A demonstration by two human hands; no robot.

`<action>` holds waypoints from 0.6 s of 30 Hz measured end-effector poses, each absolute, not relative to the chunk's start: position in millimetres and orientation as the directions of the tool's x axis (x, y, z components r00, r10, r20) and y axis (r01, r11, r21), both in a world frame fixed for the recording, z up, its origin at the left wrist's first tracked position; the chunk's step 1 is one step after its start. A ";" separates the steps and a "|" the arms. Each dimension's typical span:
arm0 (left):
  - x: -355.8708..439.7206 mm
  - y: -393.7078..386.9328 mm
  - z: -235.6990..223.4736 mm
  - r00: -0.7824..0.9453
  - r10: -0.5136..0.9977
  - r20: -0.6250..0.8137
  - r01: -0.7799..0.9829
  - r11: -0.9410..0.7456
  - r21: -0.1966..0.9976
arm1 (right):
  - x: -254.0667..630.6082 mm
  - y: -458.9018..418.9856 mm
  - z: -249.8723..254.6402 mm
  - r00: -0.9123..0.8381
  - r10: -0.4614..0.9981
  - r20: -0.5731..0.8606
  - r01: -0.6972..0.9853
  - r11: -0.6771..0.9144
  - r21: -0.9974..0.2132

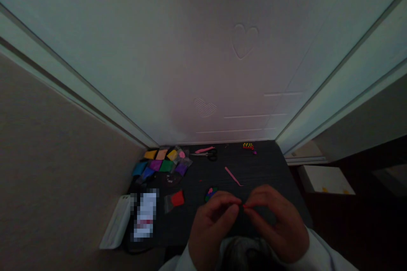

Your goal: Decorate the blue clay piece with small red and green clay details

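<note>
A tiny red piece [244,206], soft-looking like modelling clay, shows between the fingertips of my two hands above the dark table. My right hand [276,222] pinches it between thumb and forefinger. Thumb and forefinger of my left hand [214,222] are pressed together right beside it; what they hold, if anything, is too small to make out. Partly behind the left fingers lies a small multicoloured clay-like piece [210,194] in blue, green and pink. Beyond the hands lies a pink pointed tool [233,176]. An open bag with a red block [178,198] lies to the left.
Several coloured packets [165,165] lie at the table's back left. Scissors [208,154] and a pink strip [204,150] are near the wall. A yellow-dotted red piece [248,146] sits back right. A blurred-out bright rectangle [146,214] and a white box [116,222] stand left.
</note>
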State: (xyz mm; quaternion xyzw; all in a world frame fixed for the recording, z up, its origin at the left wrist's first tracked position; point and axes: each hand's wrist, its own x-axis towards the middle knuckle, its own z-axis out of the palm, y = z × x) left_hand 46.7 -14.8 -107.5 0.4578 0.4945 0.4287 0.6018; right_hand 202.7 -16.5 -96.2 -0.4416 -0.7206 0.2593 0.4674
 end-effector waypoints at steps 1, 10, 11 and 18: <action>47.4 -15.2 -104.5 0.153 0.971 -0.186 -0.072 0.199 0.977 | 202.9 -16.8 -93.3 -0.178 0.872 0.456 0.390 0.488 -0.781; 54.3 -18.9 -82.9 0.147 0.983 -0.107 -0.081 0.120 0.989 | 204.2 -17.3 -79.1 -0.193 0.818 0.542 0.366 0.573 -0.734; 54.7 -19.6 -82.5 0.134 0.985 -0.107 -0.092 0.120 0.989 | 204.0 -17.2 -78.4 -0.201 0.814 0.545 0.366 0.579 -0.729; 55.3 -23.3 -82.6 0.104 0.988 -0.110 -0.120 0.123 0.985 | 205.0 -17.9 -75.9 -0.240 0.811 0.534 0.367 0.585 -0.723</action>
